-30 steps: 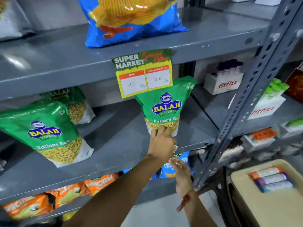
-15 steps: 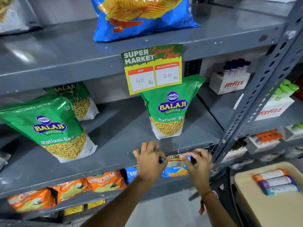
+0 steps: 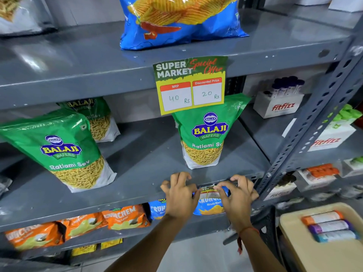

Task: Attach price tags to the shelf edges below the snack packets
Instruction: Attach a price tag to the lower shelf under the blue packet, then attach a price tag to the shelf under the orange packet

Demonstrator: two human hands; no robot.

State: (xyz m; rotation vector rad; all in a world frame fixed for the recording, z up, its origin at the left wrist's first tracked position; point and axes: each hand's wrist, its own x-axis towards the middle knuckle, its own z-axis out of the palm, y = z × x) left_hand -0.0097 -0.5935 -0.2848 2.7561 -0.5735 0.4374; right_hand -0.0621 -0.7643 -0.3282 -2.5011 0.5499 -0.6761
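A price tag point(image 3: 206, 189) lies against the front edge of the middle shelf point(image 3: 117, 201), under the upright green Balaji Ratlami Sev packet point(image 3: 208, 138). Only a strip of it with "SUPER MARKET" print shows between my hands. My left hand point(image 3: 179, 195) grips the tag's left end with its fingers curled over the shelf lip. My right hand point(image 3: 237, 195) pinches the right end. Another price tag point(image 3: 189, 85), marked 40 and 20 Rs, hangs on the shelf edge above, below a blue chips packet point(image 3: 176, 20).
A second green Balaji packet point(image 3: 64, 154) leans at the left of the middle shelf. Orange Crunchem packets point(image 3: 125, 216) and a blue one point(image 3: 208, 207) fill the shelf below. A perforated steel post point(image 3: 314, 118) stands right of my hands. Fitfizz boxes point(image 3: 280, 107) sit beyond it, a beige tray point(image 3: 294, 232) of rolls lower right.
My left hand came down from the bottom of the green packet to the shelf edge. My right hand rose with the tag, and both now hold it on the edge.
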